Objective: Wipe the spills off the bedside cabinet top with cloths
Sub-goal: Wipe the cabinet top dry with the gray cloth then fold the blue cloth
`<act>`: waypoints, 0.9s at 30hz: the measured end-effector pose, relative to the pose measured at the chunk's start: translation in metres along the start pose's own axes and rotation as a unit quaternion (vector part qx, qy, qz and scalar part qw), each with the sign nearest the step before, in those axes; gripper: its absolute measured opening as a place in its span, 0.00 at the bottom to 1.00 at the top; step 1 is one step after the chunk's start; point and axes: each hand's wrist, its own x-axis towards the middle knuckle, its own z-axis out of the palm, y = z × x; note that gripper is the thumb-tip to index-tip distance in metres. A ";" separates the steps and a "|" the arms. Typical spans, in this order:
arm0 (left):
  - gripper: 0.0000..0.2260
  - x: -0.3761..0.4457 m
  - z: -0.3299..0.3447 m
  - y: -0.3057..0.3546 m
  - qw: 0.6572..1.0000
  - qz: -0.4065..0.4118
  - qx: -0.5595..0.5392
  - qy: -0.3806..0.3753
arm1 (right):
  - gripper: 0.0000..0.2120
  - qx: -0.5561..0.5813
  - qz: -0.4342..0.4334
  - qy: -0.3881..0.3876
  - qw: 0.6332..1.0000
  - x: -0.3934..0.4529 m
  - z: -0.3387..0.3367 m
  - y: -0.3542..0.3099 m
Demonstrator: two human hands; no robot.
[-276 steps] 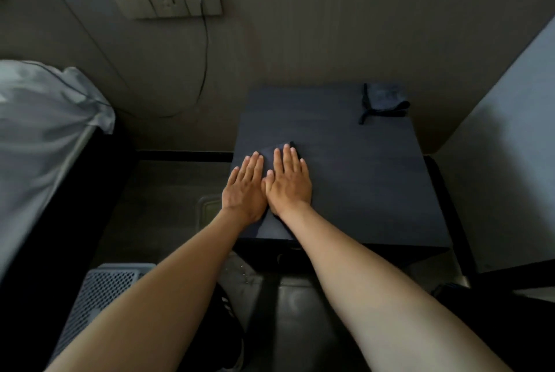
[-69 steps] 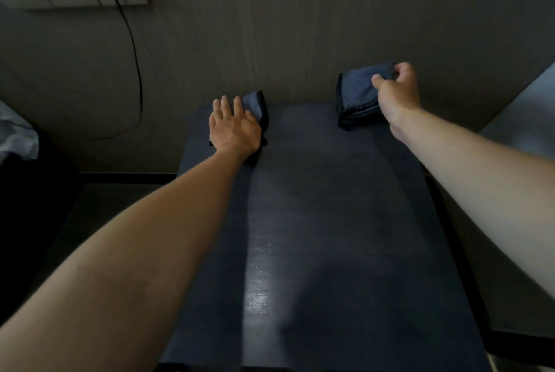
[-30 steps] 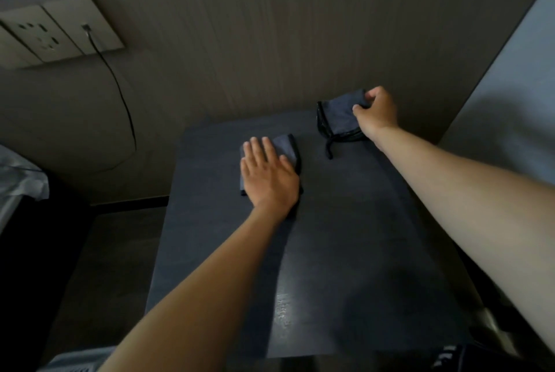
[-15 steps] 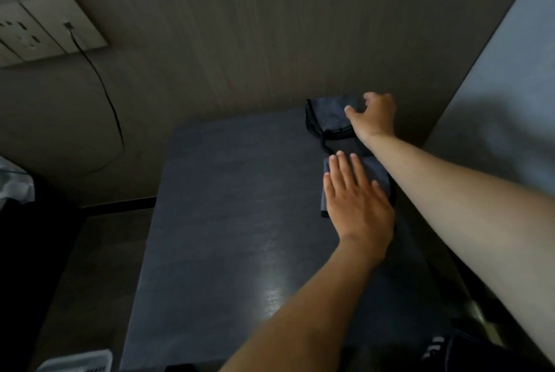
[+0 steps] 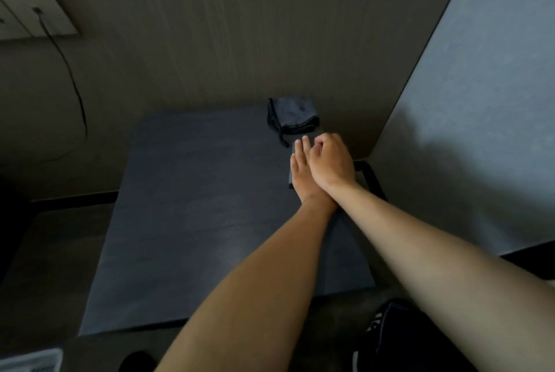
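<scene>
Two hands overlap at the cabinet's (image 5: 210, 221) far right: the left hand (image 5: 301, 175) presses a cloth (image 5: 290, 167) with straight fingers, while the right hand (image 5: 330, 161) lies across it, fingers loosely curled. Another cloth (image 5: 292, 115) lies bunched just beyond, by the wall.

A dim wood-grain wall (image 5: 240, 26) carries a socket plate (image 5: 36, 11) with a dangling black cable (image 5: 75, 92).

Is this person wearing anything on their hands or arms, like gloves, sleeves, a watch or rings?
Nothing shows. The left hand and right hand are bare, without gloves, and both forearms are uncovered as far as the picture reaches, so no sleeve is seen. No watch, bracelet or ring is visible, though the dim light could hide something small.
</scene>
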 end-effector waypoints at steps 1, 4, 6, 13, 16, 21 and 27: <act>0.30 -0.006 0.000 -0.003 1.000 0.000 0.003 0.001 | 0.14 0.003 -0.004 -0.008 1.000 -0.009 0.001 0.000; 0.29 -0.027 0.003 -0.012 1.000 -0.006 -0.002 0.016 | 0.16 -0.004 -0.024 -0.016 1.000 -0.034 0.007 0.001; 0.29 -0.042 0.005 -0.015 1.000 -0.011 -0.017 0.021 | 0.19 -0.027 -0.030 -0.028 0.999 -0.048 0.011 0.002; 0.31 -0.107 0.018 -0.029 0.998 -0.015 -0.017 0.055 | 0.25 -0.042 -0.007 -0.080 0.996 -0.120 0.006 0.001; 0.31 -0.137 0.022 -0.036 0.997 -0.012 -0.034 0.063 | 0.26 -0.032 0.001 -0.099 0.995 -0.153 -0.004 -0.004; 0.33 -0.177 0.028 -0.051 0.999 -0.002 0.004 0.045 | 0.26 -0.043 0.024 -0.147 0.988 -0.211 -0.032 -0.035; 0.33 -0.211 0.029 -0.070 0.999 -0.004 0.034 0.022 | 0.27 -0.036 0.045 -0.176 0.983 -0.251 -0.038 -0.054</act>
